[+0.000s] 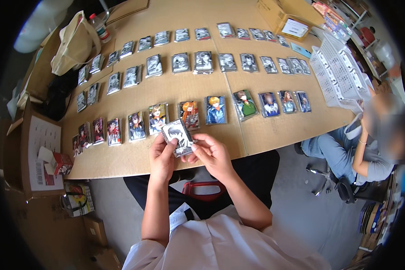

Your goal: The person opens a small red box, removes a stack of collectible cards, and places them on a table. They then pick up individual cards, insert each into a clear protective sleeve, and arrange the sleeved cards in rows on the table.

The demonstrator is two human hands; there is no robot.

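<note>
My left hand (163, 158) and my right hand (210, 157) grip a small bagged card stack (178, 133) with a black-and-white figure on top, held tilted over the table's near edge. My left thumb lies on its lower left, my right fingers at its right side. Behind it runs a row of colour character card packs (216, 109) on the cardboard-covered table (270, 130), including an orange-haired one (189, 112) partly behind the held stack. Two farther rows of black-and-white card packs (180, 61) stretch across the table.
At left are a canvas bag (69, 47), a bottle (94, 27) and boxes (45, 153). At right are an open carton (290, 18) and white plastic baskets (328, 76). A seated person (364, 139) is beside the table at right.
</note>
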